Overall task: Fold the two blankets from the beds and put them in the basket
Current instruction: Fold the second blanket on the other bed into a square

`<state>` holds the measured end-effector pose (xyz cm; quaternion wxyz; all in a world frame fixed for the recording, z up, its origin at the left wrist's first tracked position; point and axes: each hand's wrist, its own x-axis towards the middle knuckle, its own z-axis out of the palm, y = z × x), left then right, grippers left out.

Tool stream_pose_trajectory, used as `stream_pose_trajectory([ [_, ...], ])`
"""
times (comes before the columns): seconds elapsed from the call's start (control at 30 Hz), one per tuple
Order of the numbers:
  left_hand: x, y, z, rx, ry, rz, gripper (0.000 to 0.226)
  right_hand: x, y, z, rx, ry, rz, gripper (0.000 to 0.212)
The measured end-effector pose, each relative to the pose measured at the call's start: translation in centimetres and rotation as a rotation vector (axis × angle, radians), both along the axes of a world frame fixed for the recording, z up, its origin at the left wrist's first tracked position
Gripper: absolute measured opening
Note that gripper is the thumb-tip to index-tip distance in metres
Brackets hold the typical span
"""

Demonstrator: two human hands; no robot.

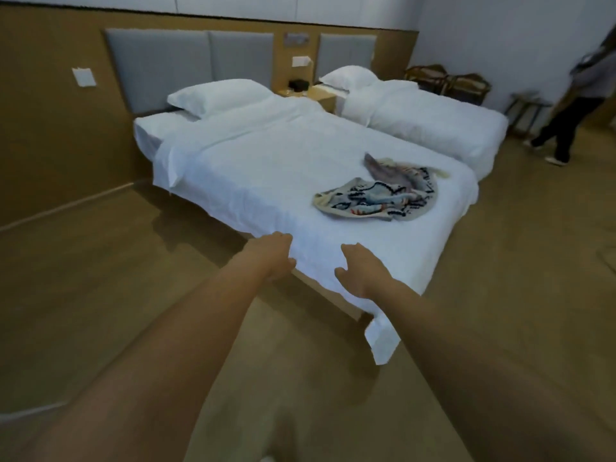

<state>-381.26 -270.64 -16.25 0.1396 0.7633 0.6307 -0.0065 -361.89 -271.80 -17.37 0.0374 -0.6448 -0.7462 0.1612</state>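
Note:
A crumpled patterned blanket (383, 191), cream with blue, black and red marks, lies on the near bed (266, 161) toward its right foot end. My left hand (270, 258) reaches out at the foot corner of that bed, fingers loosely curled, touching the white cover's edge. My right hand (360, 271) is stretched out beside it over the same edge, fingers apart, holding nothing. Both hands are well short of the blanket. On the far bed (433, 121) I see only white bedding. No basket is in view.
White pillows (216, 95) lie at both bed heads, with a nightstand (310, 91) between the beds. Another person (573, 105) walks at the far right near wooden chairs (446, 78) and a rack. Brown floor surrounds the beds.

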Motion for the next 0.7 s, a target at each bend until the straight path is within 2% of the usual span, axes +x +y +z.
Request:
stream_pose_trajectory([
  [0.13, 5.1, 8.9, -1.0, -0.035, 0.057, -0.113, 0.053, 5.9, 6.7, -0.7, -0.06, -0.003, -0.15, 0.057],
  [0.37, 13.2, 21.4, -4.4, -0.139, 0.168, -0.259, 0.056, 13.7, 16.8, -4.7, -0.177, 0.052, -0.268, 0.059],
  [0.7, 18.5, 38.7, -7.9, -0.238, 0.188, -0.201, 0.059, 21.3, 35.0, -7.8, -0.273, 0.011, -0.257, 0.051],
])
